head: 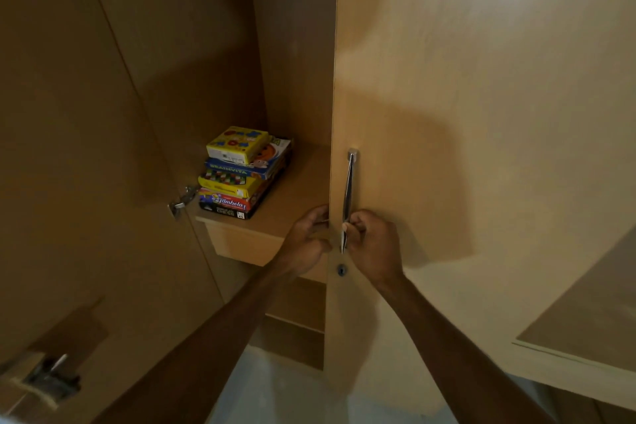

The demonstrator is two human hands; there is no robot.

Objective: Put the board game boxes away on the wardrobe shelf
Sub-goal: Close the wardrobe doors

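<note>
While the boxes (244,175) sit in a pile on the shelf (292,196), near its left front corner, the right hand (373,248) grips the low end of the handle (349,189) on the door (447,113). The left hand (306,241) is just beside it, fingers curled round the door's edge. A keyhole (341,270) sits below both hands.

Boxes (242,175) on shelf (296,194), left hand (306,241) gripping door (481,107), right hand (373,244) handle (349,182)
</note>
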